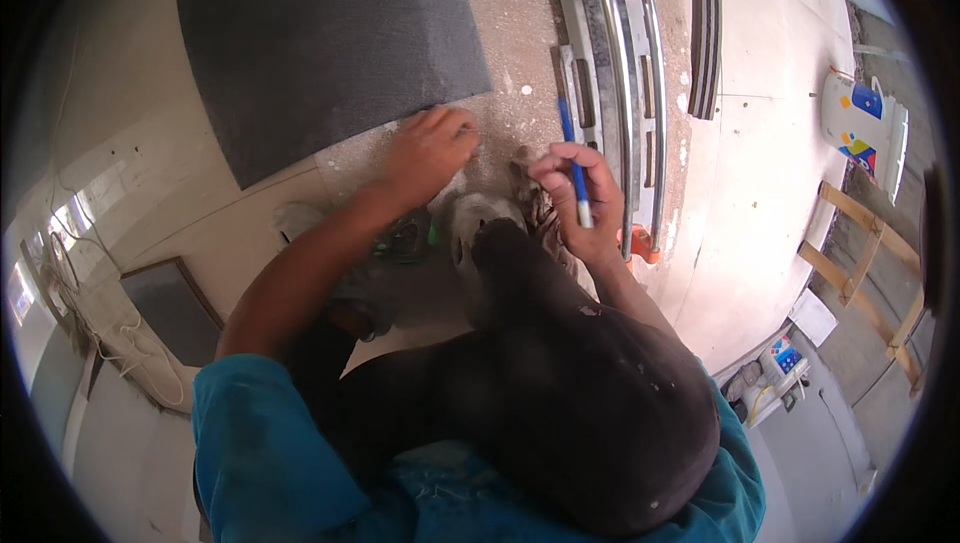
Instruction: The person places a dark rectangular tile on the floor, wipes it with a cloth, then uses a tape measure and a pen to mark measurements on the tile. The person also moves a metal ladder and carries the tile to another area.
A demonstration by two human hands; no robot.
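Observation:
My right hand (590, 193) grips a blue pen (568, 123) with a white end, held upright beside the long metal tile cutter (618, 43), which has rails and orange parts. My left hand (430, 153) is just below the lower edge of a large dark grey tile (330, 33), its fingers curled; what, if anything, is in them is hidden. A pale, dusty shoe (462, 238) is below and between my hands, under my dark trouser leg (560, 363). A crumpled brown cloth (550, 238) lies beside the shoe, partly behind my right hand.
A smaller grey tile (165, 308) and loose cables (140, 363) lie at left. A striped strip (703, 33) lies right of the cutter. At far right are a white bucket (850, 123), wooden slats (845, 273) and another white container (780, 363). A dark pale-floored area surrounds my feet.

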